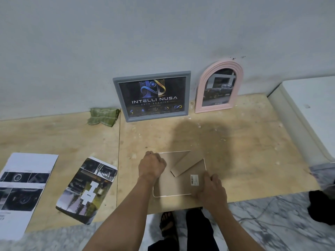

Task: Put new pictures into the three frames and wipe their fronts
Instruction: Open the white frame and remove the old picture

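A white-edged frame (168, 185) lies face down on the wooden table, its brown backing up and its cardboard stand (186, 164) folded out. My left hand (151, 166) is closed at the frame's far left corner. My right hand (211, 190) presses on the near right corner by a barcode sticker (194, 179). A grey frame (152, 96) with a dark poster and a pink arched frame (218, 87) with a car photo lean on the wall. A green cloth (103, 116) lies left of the grey frame. A cut picture (87, 189) and a printed sheet (23, 191) lie to the left.
The wooden table (253, 151) ends at a near edge just below the frame. A white block (308, 109) rises at the right. Dark and grey fabric (322, 196) hangs at the right edge. My feet in sandals (168, 225) stand on marble floor.
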Action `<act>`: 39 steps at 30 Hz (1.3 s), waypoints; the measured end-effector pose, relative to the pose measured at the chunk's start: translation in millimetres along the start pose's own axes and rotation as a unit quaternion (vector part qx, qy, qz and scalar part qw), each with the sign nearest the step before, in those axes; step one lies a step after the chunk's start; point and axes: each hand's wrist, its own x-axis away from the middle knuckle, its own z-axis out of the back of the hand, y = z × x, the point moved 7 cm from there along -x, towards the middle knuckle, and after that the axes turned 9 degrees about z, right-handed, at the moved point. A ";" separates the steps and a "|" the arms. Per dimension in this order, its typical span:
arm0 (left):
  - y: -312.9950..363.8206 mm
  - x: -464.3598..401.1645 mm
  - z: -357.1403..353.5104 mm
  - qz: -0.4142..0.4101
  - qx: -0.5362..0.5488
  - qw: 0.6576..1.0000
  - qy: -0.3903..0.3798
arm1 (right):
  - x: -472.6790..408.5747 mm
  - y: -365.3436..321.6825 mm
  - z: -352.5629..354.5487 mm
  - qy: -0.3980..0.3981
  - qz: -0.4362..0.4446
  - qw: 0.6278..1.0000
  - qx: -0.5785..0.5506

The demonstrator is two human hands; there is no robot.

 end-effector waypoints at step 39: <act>-24.4 30.6 11.2 0.210 0.284 0.935 -0.019 | -4.1 -0.4 -3.2 -0.005 -0.028 0.999 -0.017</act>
